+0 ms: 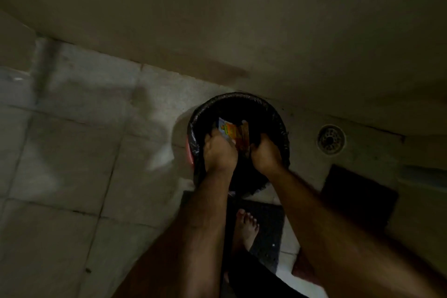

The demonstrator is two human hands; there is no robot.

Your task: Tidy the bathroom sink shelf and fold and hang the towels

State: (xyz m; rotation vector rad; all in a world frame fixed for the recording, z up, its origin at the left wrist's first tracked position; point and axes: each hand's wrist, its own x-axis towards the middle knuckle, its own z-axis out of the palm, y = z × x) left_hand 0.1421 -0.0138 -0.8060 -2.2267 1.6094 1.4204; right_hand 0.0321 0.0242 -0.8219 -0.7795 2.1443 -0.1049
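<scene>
head view looks down into a round bin [193, 128] lined with a black bag [278, 123], standing on the tiled floor [72, 152] against the wall. both hands reach over its mouth. left hand [220, 152] has its fingers curled around a bundle of small wrappers [233, 132], orange and yellow, which sticks up just beyond the knuckles, inside the bin's rim. right hand [266, 155] sits just beside them, fingers curled down, gripping something dark; what it is cannot be told. a floor drain [331, 139] lies near the bin. a bare foot [246, 227] rests on a dark mat [268, 225].
</scene>
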